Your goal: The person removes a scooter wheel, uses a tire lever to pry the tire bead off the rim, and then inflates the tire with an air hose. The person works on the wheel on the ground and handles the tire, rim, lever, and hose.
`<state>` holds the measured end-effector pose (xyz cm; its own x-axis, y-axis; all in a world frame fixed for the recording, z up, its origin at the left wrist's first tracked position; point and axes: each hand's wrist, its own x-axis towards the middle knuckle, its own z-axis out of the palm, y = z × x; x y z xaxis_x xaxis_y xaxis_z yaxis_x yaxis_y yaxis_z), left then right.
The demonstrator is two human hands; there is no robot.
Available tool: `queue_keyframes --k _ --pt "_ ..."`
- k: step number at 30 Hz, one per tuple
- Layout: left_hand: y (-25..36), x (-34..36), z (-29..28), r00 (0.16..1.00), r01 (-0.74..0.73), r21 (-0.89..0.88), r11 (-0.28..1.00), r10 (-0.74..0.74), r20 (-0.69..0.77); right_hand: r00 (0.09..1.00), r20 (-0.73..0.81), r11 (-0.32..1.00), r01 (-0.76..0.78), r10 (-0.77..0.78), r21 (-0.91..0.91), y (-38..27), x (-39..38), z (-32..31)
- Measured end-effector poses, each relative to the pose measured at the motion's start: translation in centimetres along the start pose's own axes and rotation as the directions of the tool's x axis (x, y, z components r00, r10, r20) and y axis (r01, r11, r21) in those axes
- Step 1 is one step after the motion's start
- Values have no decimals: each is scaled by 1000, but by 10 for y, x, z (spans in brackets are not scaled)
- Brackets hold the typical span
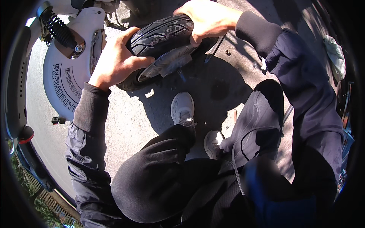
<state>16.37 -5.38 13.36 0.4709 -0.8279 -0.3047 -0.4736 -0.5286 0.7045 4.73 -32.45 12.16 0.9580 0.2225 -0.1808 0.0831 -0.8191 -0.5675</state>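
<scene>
The left hand (118, 60) clamps the tyre (163, 36) at its 8 o'clock, thumb toward the hub (171, 62); the right hand (208, 21) clamps it at 2 o'clock. The tyre sits near 12 o'clock in view, the white cover (62, 81) between 9 and 10. The step in hand appears to be two-handed tyre handling; the next move calls for even pressure.

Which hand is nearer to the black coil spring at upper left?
Left. The left hand grips the left side of the tyre, to the right of the coil spring; the right hand grips the tyre's upper right side, farther away.
</scene>
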Motion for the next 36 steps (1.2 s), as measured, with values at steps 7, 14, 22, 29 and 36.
queue_keyframes --k 7,14,22,29,36 --pt "-12 10 -2 992 -103 81 991 108 -59 998 22 998 -60 59 11 10 12 5" --pt "-10 10 6 988 -76 178 981 99 -122 997 -4 996 -83 83 25 15 11 6" --pt "-6 4 19 976 -30 207 978 73 -206 994 -107 1000 7 -9 -19 26 17 18" --pt "-25 -3 12 982 -46 162 986 74 -174 974 -187 989 138 -126 52 32 5 31" --pt "-15 -6 17 983 -21 149 989 48 -179 978 -198 998 -69 71 17 44 -16 43"
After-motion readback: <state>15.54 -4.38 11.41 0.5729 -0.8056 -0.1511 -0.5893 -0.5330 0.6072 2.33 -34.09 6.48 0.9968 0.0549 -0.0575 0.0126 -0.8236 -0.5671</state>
